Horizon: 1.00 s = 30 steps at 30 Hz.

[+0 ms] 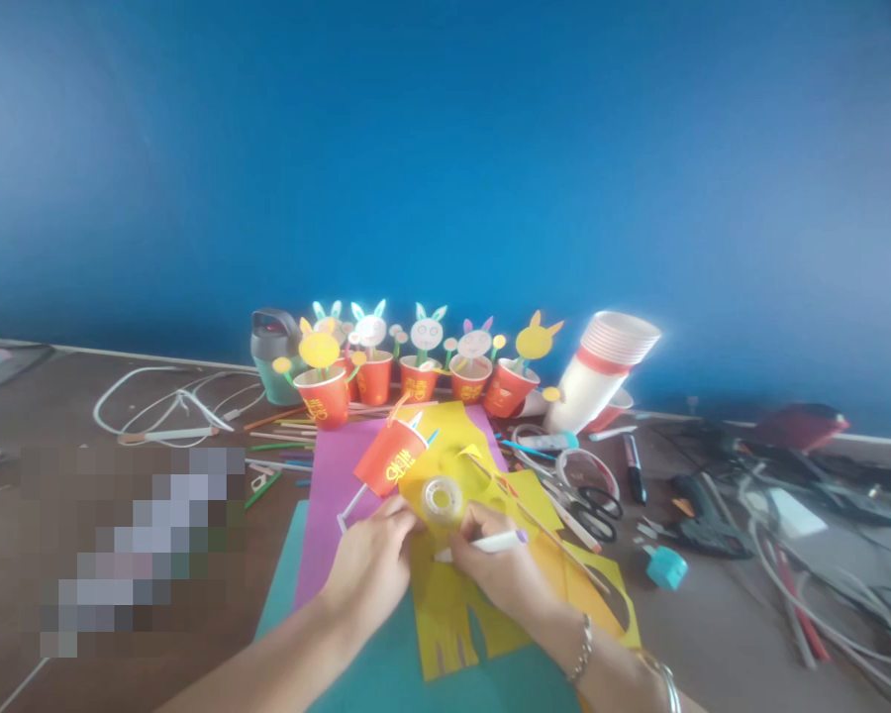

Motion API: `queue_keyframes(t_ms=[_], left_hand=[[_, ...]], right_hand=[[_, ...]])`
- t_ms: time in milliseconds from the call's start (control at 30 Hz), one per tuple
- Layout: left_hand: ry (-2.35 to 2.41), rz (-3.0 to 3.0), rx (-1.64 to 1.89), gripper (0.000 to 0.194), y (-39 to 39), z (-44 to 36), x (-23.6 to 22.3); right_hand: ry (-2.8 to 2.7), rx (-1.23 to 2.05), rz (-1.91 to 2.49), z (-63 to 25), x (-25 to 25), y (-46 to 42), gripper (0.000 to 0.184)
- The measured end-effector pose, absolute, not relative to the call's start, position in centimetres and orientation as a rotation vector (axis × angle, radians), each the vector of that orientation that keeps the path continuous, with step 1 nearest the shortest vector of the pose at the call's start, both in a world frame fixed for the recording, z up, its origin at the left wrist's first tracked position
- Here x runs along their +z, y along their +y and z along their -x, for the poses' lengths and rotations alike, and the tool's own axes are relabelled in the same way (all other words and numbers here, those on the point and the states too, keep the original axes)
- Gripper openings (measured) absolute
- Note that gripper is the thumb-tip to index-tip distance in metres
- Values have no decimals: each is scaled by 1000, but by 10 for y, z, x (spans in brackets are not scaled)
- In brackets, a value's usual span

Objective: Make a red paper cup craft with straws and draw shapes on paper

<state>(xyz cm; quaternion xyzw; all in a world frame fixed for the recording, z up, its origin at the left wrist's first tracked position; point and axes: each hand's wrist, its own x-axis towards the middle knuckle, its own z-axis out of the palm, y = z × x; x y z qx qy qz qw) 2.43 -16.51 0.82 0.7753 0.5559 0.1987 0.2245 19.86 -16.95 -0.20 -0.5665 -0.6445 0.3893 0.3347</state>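
My right hand (501, 564) is closed around a white marker with a purple end (501, 541); its tip points down-left at a sheet of yellow paper (445, 604). The paper's lower edge is cut into strips. A roll of clear tape (443, 500) lies on the yellow paper, just above the marker tip. My left hand (375, 555) has its fingers bent together at the roll's left edge, with the fingertips partly hidden. Beyond it, a red paper cup (390, 458) lies tipped over with a bent light strip attached.
Red cups (375, 378) with paper animal faces stand along the blue wall. Beside them leans a stack of white cups (601, 371). Black scissors (594, 510), a glue gun (705, 520) and cables lie to the right. Purple paper (334, 475) and teal paper (371, 663) lie underneath.
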Motion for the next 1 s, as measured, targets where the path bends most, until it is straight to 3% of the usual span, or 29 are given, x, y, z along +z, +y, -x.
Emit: queue_keyframes(t_ms=[1000], left_hand=[[1535, -2147, 550, 34, -166, -23, 8]], right_hand=[[-1640, 1046, 1509, -197, 2, -171, 19]])
